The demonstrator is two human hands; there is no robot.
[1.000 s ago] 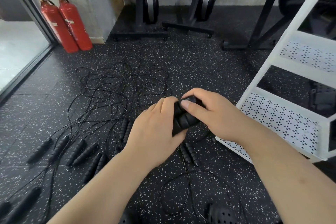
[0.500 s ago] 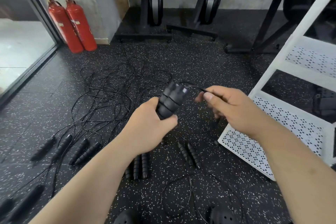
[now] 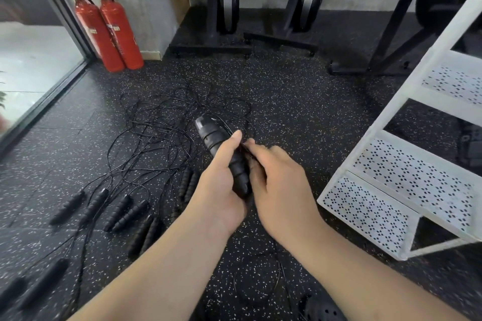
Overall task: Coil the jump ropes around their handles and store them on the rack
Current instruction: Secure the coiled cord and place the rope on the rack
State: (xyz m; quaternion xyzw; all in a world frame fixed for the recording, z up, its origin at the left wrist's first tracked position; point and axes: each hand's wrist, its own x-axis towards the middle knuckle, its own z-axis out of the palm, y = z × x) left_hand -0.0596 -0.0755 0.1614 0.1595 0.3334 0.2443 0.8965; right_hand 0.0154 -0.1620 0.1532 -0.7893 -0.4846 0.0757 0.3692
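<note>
My left hand (image 3: pixel 221 185) grips a pair of black jump rope handles (image 3: pixel 214 135) held together, tilted up and to the left, with thin black cord wound around them. My right hand (image 3: pixel 276 180) sits right beside the handles' lower part and pinches the cord against them. On the speckled black floor behind lies a tangle of loose black ropes (image 3: pixel 167 133), with several more black handles (image 3: pixel 122 211) lying to the left. The white perforated rack (image 3: pixel 407 190) stands at the right, its lowest shelf close to my right hand.
Two red fire extinguishers (image 3: pixel 109 31) stand by the wall at the back left, next to a glass door. Black gym machine bases (image 3: pixel 211 47) line the back wall. A loose cord loop (image 3: pixel 260 292) and black shoes lie near the bottom edge.
My right hand, which had pulled the cord out to the right, has come back in against the handles. The handle bundle now tilts up-left in my left hand.
</note>
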